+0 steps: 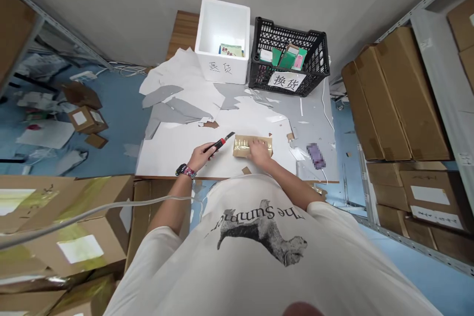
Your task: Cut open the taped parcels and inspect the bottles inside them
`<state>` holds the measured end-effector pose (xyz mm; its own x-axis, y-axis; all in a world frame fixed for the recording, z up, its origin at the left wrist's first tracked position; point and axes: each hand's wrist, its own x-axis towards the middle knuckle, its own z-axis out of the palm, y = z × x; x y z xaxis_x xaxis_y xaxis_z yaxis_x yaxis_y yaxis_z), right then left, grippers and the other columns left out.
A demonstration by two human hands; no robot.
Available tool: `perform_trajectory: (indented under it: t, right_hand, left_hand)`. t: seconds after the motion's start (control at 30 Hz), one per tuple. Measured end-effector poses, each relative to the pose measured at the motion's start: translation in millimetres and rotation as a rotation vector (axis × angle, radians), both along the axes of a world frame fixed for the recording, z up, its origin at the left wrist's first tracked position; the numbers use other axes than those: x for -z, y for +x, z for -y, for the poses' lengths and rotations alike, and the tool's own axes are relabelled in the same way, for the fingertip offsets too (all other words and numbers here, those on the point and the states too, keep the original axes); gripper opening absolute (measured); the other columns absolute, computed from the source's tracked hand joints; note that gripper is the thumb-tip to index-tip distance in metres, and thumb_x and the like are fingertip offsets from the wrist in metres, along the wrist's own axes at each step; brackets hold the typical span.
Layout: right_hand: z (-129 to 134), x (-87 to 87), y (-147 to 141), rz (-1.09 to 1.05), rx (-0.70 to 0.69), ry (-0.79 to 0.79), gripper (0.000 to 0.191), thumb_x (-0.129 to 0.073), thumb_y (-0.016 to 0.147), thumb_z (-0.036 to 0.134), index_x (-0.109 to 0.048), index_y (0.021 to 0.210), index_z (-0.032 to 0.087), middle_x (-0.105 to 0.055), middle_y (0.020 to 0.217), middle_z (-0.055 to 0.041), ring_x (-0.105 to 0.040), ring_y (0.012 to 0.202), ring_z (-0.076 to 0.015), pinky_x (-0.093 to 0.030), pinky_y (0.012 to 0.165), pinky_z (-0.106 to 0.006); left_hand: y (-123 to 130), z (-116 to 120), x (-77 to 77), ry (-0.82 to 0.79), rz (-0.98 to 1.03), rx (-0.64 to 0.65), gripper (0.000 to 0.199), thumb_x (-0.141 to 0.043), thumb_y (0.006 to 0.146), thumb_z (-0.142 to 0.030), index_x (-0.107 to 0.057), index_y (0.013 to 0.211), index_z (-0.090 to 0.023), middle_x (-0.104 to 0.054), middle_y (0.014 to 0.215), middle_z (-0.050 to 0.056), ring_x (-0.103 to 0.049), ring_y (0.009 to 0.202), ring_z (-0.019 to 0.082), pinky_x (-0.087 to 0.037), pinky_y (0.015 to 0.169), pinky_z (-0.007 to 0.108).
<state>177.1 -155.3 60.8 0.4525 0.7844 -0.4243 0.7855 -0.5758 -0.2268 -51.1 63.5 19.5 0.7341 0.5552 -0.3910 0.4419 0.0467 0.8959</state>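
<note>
My left hand (200,157), with a dark watch and a patterned band at the wrist, is closed round a red and black utility knife (219,145). Its blade is out and points up and right, a little left of a small cardboard box (242,144). Shiny tape covers the top of that box, which lies flat near the table's front edge. My right hand (259,152) holds the box from above, with curled fingers on its taped top; the hand hides part of the right half. Blade and box look apart.
On the white-covered table (177,150) lie paper scraps and a blurred purple object (316,156). Behind stand a white foam box (222,68) and a black crate (289,86) with small packages. Cartons (85,227) are stacked at left; shelves hold boxes (403,94) at right. A cable (111,206) crosses lower left.
</note>
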Motion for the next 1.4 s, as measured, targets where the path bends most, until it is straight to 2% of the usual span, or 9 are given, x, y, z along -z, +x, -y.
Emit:
perform_trajectory:
  t: [0.17,0.33,0.57,0.83,0.97,1.03,1.13,1.23,1.4]
  right_hand:
    - [4.8,1.2,7.0,-0.026,-0.043,0.057,0.031,-0.083,0.104,0.03,-0.081,0.134,0.02,-0.066,0.15,-0.0187,-0.06,0.139,-0.0365,-0.048,0.124,-0.053]
    - [7.3,-4.1,4.3,-0.043,0.003,0.078,0.028,-0.072,0.11,0.028,-0.083,0.134,0.024,-0.069,0.15,-0.0143,-0.069,0.13,-0.0324,-0.058,0.113,-0.045]
    - [4.4,-7.4,-2.0,-0.055,0.039,0.067,0.028,-0.066,0.109,0.024,-0.08,0.133,0.024,-0.069,0.158,-0.0134,-0.075,0.124,-0.0339,-0.061,0.106,-0.044]
    - [10.2,-0.9,7.6,-0.071,0.016,0.146,0.021,-0.063,0.11,0.022,-0.079,0.124,0.022,-0.078,0.133,-0.0132,-0.072,0.116,-0.0316,-0.057,0.105,-0.043]
    - [17.4,3.7,15.1,-0.076,-0.035,0.242,0.034,-0.049,0.12,0.029,-0.082,0.128,0.022,-0.078,0.142,-0.0156,-0.068,0.131,-0.0325,-0.052,0.121,-0.047]
    - [20.7,7.0,16.1,-0.021,-0.029,0.28,0.042,-0.046,0.121,0.031,-0.08,0.144,0.023,-0.071,0.16,-0.0165,-0.06,0.147,-0.0352,-0.045,0.131,-0.054]
    - [22.0,12.7,15.5,0.083,0.006,0.264,0.06,-0.054,0.117,0.033,-0.057,0.177,0.027,-0.055,0.179,-0.0162,-0.045,0.164,-0.0414,-0.029,0.14,-0.069]
    - [19.6,18.0,16.9,0.07,-0.017,0.203,0.071,-0.057,0.116,0.035,-0.044,0.185,0.031,-0.05,0.185,-0.0129,-0.038,0.17,-0.0444,-0.021,0.141,-0.077]
    - [13.0,25.1,24.1,0.067,-0.078,0.143,0.065,-0.057,0.118,0.037,-0.049,0.182,0.032,-0.051,0.184,-0.0156,-0.04,0.169,-0.0454,-0.02,0.14,-0.08]
  left_hand:
    - [8.4,-11.5,7.6,0.089,-0.021,0.259,0.073,-0.075,0.092,-0.074,-0.088,0.137,-0.019,-0.088,0.119,0.013,-0.075,0.077,0.021,-0.062,0.071,0.033]
    - [37.3,-50.8,6.4,0.209,-0.056,0.545,0.058,-0.071,0.091,-0.064,-0.092,0.128,-0.023,-0.085,0.095,0.006,-0.071,0.076,0.022,-0.059,0.073,0.032]
    - [61.7,-83.3,-7.6,0.023,-0.231,0.742,0.057,-0.079,0.083,-0.06,-0.092,0.123,-0.022,-0.076,0.079,0.005,-0.061,0.063,0.02,-0.047,0.057,0.029]
    - [24.5,-42.7,9.1,-0.313,-0.195,0.64,0.068,-0.092,0.073,-0.068,-0.092,0.123,-0.022,-0.072,0.074,0.005,-0.057,0.06,0.019,-0.044,0.052,0.029]
    - [-13.5,-28.8,18.2,-0.272,-0.124,0.279,0.084,-0.088,0.077,-0.077,-0.086,0.135,-0.016,-0.078,0.085,0.009,-0.063,0.066,0.02,-0.049,0.056,0.029]
    - [-31.1,-23.4,21.2,-0.216,-0.085,0.037,0.098,-0.079,0.082,-0.087,-0.081,0.146,-0.013,-0.082,0.093,0.011,-0.066,0.07,0.021,-0.052,0.059,0.03]
    - [-48.8,-12.4,21.6,-0.13,-0.041,-0.209,0.111,-0.069,0.086,-0.095,-0.074,0.156,-0.01,-0.085,0.104,0.015,-0.07,0.079,0.022,-0.056,0.066,0.031]
    - [-54.4,1.2,15.9,-0.064,-0.014,-0.188,0.106,-0.073,0.087,-0.093,-0.075,0.157,-0.014,-0.085,0.117,0.016,-0.074,0.092,0.025,-0.062,0.077,0.035]
    - [-47.2,18.2,2.2,0.237,0.066,0.095,0.075,-0.075,0.097,-0.074,-0.083,0.148,-0.02,-0.082,0.135,0.015,-0.075,0.114,0.029,-0.061,0.106,0.043]
